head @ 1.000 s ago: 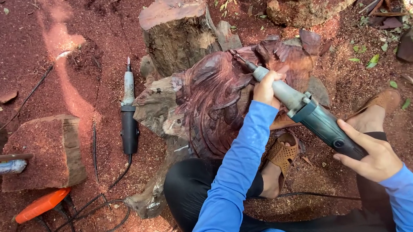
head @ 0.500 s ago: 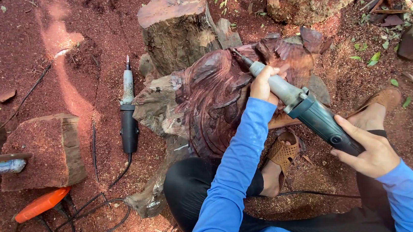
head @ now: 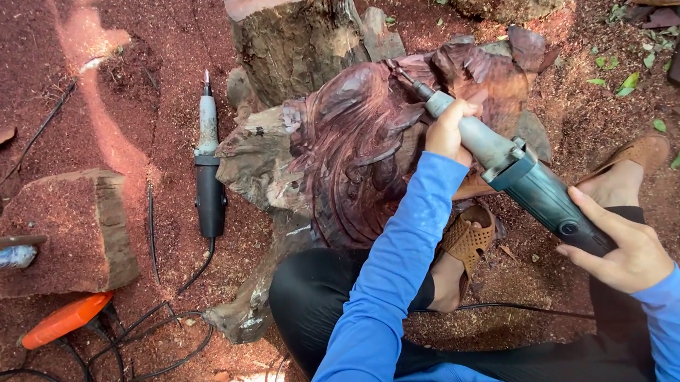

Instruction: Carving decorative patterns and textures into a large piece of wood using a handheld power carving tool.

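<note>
Both hands stay clamped on the die grinder [head: 516, 171]: left hand [head: 447, 132] near its nose, right hand [head: 623, 248] at the rear; its bit has crept slightly along the reddish wood carving [head: 361, 145].

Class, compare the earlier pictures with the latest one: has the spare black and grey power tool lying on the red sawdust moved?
No. The spare black and grey power tool lies in the same spot left of the carved reddish wood, tip pointing away from the person.

Idle grinder [head: 208, 165] left of carving [head: 361, 149]

Shaded daylight, sunlit streak upper left, seemingly sharp focus
</note>
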